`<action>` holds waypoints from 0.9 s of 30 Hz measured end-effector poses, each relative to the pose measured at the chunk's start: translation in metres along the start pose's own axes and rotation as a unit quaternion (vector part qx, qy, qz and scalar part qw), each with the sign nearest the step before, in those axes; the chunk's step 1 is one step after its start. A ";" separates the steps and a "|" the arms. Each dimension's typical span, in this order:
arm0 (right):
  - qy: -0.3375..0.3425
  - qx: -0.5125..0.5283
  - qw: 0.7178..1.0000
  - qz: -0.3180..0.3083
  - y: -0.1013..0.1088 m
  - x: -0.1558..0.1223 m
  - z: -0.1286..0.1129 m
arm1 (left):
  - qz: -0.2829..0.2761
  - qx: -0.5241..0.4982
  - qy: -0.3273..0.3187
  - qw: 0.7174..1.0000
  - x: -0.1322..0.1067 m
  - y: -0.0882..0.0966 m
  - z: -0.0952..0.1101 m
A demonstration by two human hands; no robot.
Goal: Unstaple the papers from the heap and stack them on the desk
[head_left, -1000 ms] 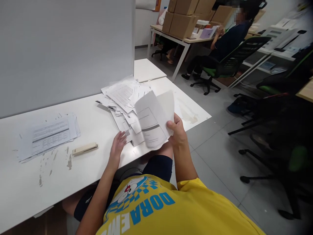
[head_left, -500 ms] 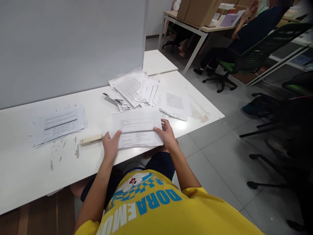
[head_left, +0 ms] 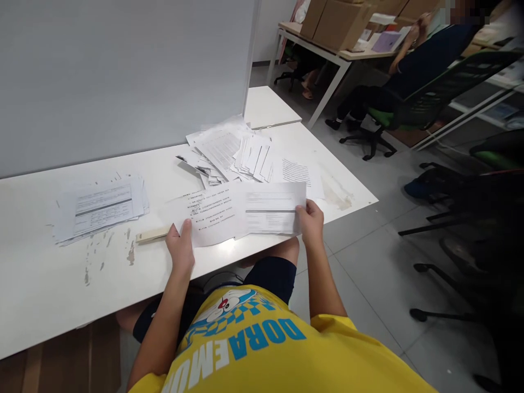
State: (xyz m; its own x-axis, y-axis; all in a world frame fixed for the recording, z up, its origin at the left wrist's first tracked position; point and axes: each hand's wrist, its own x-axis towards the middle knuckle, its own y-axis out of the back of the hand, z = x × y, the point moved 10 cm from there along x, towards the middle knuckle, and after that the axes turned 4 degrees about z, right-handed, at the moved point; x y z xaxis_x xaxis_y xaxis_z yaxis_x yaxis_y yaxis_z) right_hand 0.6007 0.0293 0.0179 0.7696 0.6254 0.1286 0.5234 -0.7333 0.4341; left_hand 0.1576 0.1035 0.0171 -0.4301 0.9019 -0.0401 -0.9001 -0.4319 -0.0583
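My left hand (head_left: 181, 248) pinches the left end of a printed paper sheet (head_left: 216, 218), thumb on top. Its lines of text look upside down from here. My right hand (head_left: 311, 221) grips the right edge of a printed form (head_left: 272, 210) with a dark band across it. The two pages meet side by side; whether they are joined or overlap I cannot tell. A long, narrow cream-coloured object (head_left: 153, 235) lies just left of my left hand, partly behind it. Behind the held pages lies a messy heap of papers (head_left: 223, 150).
A neater stack of forms (head_left: 102, 207) lies on the left of the white table (head_left: 41, 284). A grey partition (head_left: 123, 76) stands along its back. Beyond, a person (head_left: 426, 63) sits in an office chair by a desk with cardboard boxes (head_left: 335, 24).
My right hand has moved right with the form. The text page, hidden before, now shows at left in my left hand, which has hardly moved.
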 end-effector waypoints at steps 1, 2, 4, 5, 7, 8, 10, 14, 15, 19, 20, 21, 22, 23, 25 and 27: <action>-0.012 -0.004 1.000 0.029 0.010 0.007 0.012 | -0.002 -0.004 -0.003 1.000 0.000 0.000 0.001; -0.029 -0.002 0.998 0.064 0.021 0.014 0.024 | -0.011 -0.010 -0.005 1.000 0.000 -0.002 0.001; -0.065 0.021 0.989 0.128 0.040 0.021 0.046 | -0.038 -0.024 -0.003 0.999 -0.001 -0.006 0.000; -0.086 0.041 0.984 0.151 0.046 0.022 0.056 | -0.053 -0.030 0.006 0.998 -0.002 -0.009 -0.001; -0.126 0.089 0.973 0.171 0.051 0.022 0.071 | -0.081 -0.034 0.046 0.995 -0.004 -0.014 -0.008; -0.142 0.107 0.970 0.169 0.050 0.022 0.075 | -0.087 -0.031 0.070 0.993 -0.005 -0.015 -0.012; -0.161 0.119 0.968 0.153 0.045 0.019 0.076 | -0.082 -0.021 0.107 0.991 -0.007 -0.013 -0.018; -0.167 0.113 0.973 0.111 0.034 0.012 0.063 | -0.074 -0.007 0.092 0.993 -0.007 -0.012 -0.015; -0.160 0.100 0.975 0.114 0.036 0.009 0.056 | -0.080 0.000 0.077 0.994 -0.007 -0.014 -0.013; -0.043 0.007 0.982 0.183 0.057 -0.010 0.003 | -0.080 0.066 0.010 0.995 -0.007 -0.011 -0.006; -0.011 0.006 0.985 0.171 0.054 -0.016 -0.013 | -0.080 0.081 -0.007 0.993 -0.009 -0.010 -0.004; 0.015 0.016 0.991 0.134 0.044 -0.023 -0.027 | -0.083 0.089 -0.024 0.992 -0.010 -0.009 -0.001; 0.036 0.035 0.996 0.081 0.030 -0.029 -0.040 | -0.086 0.091 -0.041 0.991 -0.013 -0.008 0.002; 0.054 0.054 0.997 0.018 0.012 -0.037 -0.052 | -0.086 0.088 -0.061 0.991 -0.015 -0.006 0.005; 0.092 0.084 0.988 -0.092 -0.021 -0.055 -0.076 | -0.073 0.074 -0.109 0.989 -0.020 0.002 0.014; 0.115 0.118 0.970 -0.177 -0.048 -0.071 -0.095 | -0.063 0.079 -0.153 0.983 -0.025 0.012 0.020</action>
State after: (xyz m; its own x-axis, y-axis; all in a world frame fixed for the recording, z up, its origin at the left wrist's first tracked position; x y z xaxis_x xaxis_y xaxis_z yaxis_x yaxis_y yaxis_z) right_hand 0.4865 0.0456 0.0728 0.4384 0.8723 0.2165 0.8303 -0.4853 0.2739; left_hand 0.1565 0.0759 0.0378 -0.2937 0.9196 0.2608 -0.9367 -0.3313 0.1135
